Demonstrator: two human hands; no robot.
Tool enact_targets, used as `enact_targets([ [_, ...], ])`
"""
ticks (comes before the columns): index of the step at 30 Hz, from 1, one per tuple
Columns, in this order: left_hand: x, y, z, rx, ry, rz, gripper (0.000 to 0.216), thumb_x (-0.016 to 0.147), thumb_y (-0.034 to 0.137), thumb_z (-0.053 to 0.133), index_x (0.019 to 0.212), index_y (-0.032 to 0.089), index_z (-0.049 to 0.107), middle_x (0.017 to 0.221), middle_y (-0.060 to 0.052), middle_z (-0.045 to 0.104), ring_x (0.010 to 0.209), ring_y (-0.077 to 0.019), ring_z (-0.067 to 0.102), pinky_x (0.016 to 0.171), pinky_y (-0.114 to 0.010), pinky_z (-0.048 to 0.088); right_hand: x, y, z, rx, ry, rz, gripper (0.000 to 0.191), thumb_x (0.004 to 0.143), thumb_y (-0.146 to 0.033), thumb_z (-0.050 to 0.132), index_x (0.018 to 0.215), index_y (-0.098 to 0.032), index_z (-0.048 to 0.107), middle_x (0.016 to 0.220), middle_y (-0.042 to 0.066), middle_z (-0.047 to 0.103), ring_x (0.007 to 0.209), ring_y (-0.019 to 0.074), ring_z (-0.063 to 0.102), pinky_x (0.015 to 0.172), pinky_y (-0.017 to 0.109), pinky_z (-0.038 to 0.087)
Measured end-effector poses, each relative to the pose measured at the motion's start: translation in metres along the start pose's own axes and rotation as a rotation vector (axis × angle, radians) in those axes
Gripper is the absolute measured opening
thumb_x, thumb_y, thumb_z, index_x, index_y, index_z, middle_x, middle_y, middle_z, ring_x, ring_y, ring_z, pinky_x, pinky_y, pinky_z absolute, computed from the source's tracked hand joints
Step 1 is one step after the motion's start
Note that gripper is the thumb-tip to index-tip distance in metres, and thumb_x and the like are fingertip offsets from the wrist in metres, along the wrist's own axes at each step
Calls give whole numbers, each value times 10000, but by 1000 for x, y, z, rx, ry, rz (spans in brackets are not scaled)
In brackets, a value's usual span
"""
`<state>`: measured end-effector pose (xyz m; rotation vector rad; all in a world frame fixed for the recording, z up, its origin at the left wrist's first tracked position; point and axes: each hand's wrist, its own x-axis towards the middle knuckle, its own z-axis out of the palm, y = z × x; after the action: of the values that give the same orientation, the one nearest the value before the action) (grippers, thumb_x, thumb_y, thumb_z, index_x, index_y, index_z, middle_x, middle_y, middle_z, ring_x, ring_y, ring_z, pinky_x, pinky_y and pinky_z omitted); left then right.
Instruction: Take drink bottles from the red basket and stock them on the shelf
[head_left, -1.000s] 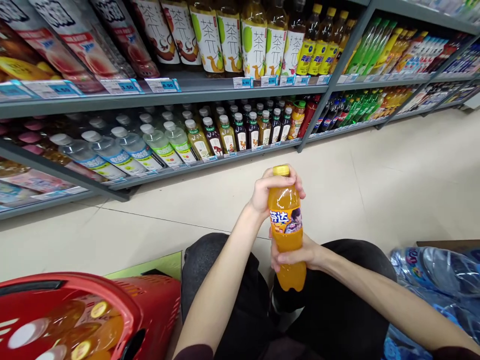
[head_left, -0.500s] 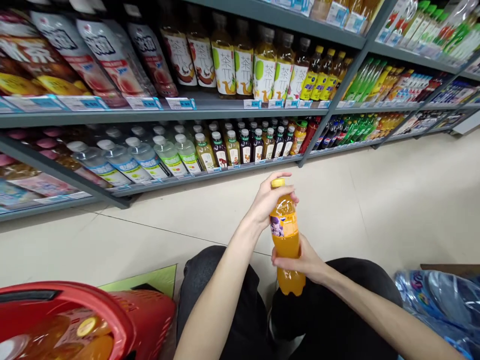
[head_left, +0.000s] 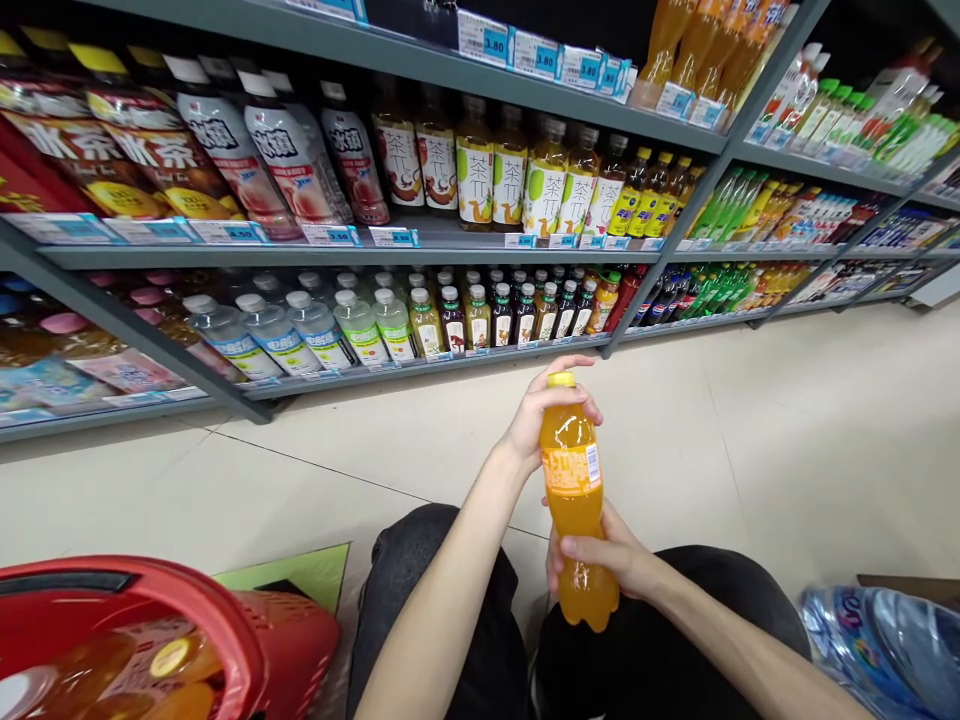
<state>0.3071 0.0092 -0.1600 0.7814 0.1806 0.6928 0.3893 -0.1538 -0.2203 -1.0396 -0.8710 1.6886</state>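
An orange soda bottle (head_left: pixel 574 490) with a yellow cap stands upright in front of me, above my knees. My left hand (head_left: pixel 541 412) wraps its neck just under the cap, fingers curled round the far side. Lower down, my right hand (head_left: pixel 606 558) grips the bottle's body near the base. The label's barcode side faces me. I am crouched, with dark trousers below the bottle.
A red shopping basket (head_left: pixel 247 640) with orange bottles inside sits at the lower left. Grey shelves (head_left: pixel 450 245) packed with tea, water and soda bottles run across the back. A shrink-wrapped pack of water bottles (head_left: pixel 877 640) lies at the lower right. Pale tiled floor (head_left: pixel 787 420) lies between.
The bottle has turned in my hands, so the label's picture side gave way to the barcode. My view has tilted up, showing more of the upper shelves.
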Motion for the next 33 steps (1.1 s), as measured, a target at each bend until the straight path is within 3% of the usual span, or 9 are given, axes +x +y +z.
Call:
enact_targets([
  [3,3,0,1,188,201,-49,419,721,235,707,1106,193,546,663,-3,683,634,-184,665,604,-278,494,7,-4,2,-194,222,-48,492,812,-510,845,1002,-177,536,749,22,683,663,205,696,619,323,555],
  [7,10,-12,-2,418,389,-71,415,738,220,649,1118,228,482,694,9,689,636,-184,656,574,-277,489,18,7,-4,-343,447,-88,500,785,-444,863,1061,-183,538,804,2,656,663,206,690,642,351,569],
  [12,12,-19,-1,524,372,-42,392,765,218,643,1126,233,491,713,9,696,667,-180,665,613,-273,487,18,10,-7,-438,510,-121,456,819,-415,828,1072,-184,528,816,26,682,681,229,709,636,357,566],
  [14,10,-14,1,400,337,-43,392,752,201,677,1107,221,513,698,5,688,663,-175,661,633,-275,489,14,5,-5,-388,442,-103,476,789,-432,857,1025,-181,528,786,33,681,672,232,707,613,343,557],
  [17,3,-1,2,137,253,-92,401,731,203,725,1094,189,555,694,-16,686,675,-180,672,675,-287,493,4,3,-4,-132,190,12,490,787,-489,856,984,-177,533,740,33,665,644,227,699,576,323,544],
  [23,-9,10,2,-238,-151,-122,485,807,371,729,1212,113,661,923,-104,736,884,-252,725,900,-399,528,-3,17,-17,392,-348,-78,578,809,-546,762,1236,-256,503,619,-57,578,442,156,567,523,298,548],
  [26,-9,8,6,-220,-89,-73,479,827,342,784,1242,137,659,986,-106,747,925,-245,724,926,-404,531,-1,19,-26,476,-455,-122,510,849,-548,689,1245,-278,516,636,-46,590,412,149,533,461,279,530],
  [29,-7,6,8,-144,94,-30,499,831,343,817,1256,155,634,994,-121,759,915,-225,724,847,-348,545,3,11,-29,362,-321,-118,551,821,-543,734,1253,-260,540,784,-8,635,530,170,612,494,299,554],
  [33,2,2,5,-17,362,-20,580,821,285,836,1323,146,582,968,-127,766,844,-199,724,706,-284,539,16,1,-22,-37,59,-86,592,717,-476,892,1149,-186,611,897,35,663,719,182,658,662,315,556],
])
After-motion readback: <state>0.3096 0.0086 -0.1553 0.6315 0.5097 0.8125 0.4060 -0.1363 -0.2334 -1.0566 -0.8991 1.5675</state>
